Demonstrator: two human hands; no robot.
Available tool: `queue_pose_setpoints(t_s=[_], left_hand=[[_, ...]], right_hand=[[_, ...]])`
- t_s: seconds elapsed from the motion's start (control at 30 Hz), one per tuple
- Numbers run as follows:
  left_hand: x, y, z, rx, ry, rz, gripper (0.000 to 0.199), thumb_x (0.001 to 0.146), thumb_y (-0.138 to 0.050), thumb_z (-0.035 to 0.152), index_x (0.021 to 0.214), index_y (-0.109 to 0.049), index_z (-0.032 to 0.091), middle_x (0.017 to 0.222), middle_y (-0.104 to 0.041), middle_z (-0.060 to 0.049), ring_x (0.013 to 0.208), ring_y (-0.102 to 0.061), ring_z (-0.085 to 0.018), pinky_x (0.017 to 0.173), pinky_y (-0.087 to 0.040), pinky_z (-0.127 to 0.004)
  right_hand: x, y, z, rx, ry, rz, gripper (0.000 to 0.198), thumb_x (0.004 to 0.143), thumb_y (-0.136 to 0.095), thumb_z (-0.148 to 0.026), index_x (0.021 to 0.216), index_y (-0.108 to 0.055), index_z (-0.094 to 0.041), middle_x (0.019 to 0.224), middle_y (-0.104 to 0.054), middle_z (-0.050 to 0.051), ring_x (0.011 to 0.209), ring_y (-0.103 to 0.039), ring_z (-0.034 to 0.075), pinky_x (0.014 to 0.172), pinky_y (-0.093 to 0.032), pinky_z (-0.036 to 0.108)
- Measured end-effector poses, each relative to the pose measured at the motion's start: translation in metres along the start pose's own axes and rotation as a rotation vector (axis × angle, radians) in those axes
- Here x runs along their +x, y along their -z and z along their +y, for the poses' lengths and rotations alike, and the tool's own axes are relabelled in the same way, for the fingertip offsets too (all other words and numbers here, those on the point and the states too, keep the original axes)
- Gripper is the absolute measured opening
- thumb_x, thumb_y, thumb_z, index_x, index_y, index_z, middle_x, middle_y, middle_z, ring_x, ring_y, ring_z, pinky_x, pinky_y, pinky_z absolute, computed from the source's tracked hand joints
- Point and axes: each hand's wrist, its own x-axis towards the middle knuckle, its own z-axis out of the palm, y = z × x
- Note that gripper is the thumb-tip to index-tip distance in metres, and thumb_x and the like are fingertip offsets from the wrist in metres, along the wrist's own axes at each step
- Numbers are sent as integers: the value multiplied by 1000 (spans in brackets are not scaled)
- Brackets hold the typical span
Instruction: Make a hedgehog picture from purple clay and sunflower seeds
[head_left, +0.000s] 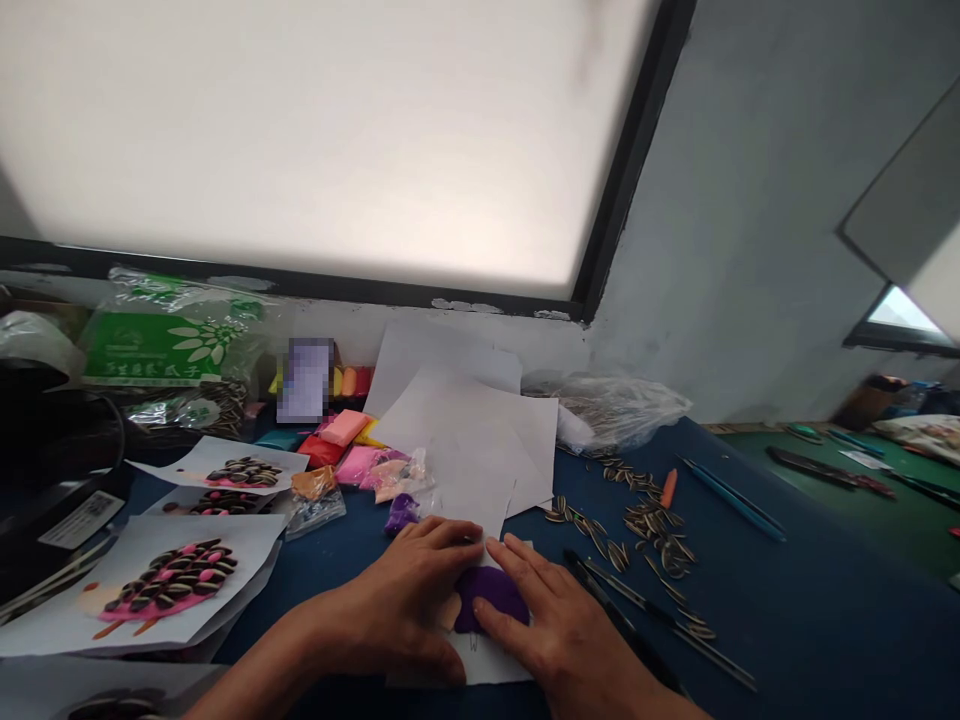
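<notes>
Where hands (409, 590) (551, 615) curve inward, purple clay (501, 592) lies between.

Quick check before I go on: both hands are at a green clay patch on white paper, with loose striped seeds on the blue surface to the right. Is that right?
Not quite: the clay patch is purple, not green, as the head view shows. The left hand, right hand, white paper and striped seeds are as you said.
</notes>
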Motion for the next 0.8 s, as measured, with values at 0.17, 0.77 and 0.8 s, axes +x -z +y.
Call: queue_pose_setpoints(t_s=[0.17,0.77,0.8], left_hand=[[0,0,-1,-26,-5,-6,82,69,-79,44,143,-49,24,156,-36,-10,142,-28,-36,115,-29,-52],[1,-4,-7,-50,-45,33,75,65,-82,42,135,-57,29,152,-41,-8,139,-32,-38,114,-30,-55],[1,-5,-7,-47,-47,32,75,65,-82,42,135,-57,29,152,-41,-8,139,-32,-38,114,-30,-55]], right_hand=[[1,4,-3,6,17,-25,45,87,-63,-23,131,-61,-23,153,-39,22,138,-40,37,101,-48,52],[-2,-23,-7,-87,58,167,33,96,-56,-24,128,-61,-31,154,-41,12,139,-41,32,98,-51,47],[-2,-24,-7,-82,52,164,33,96,-57,-25,128,-61,-32,154,-40,12,139,-40,32,99,-51,47]])
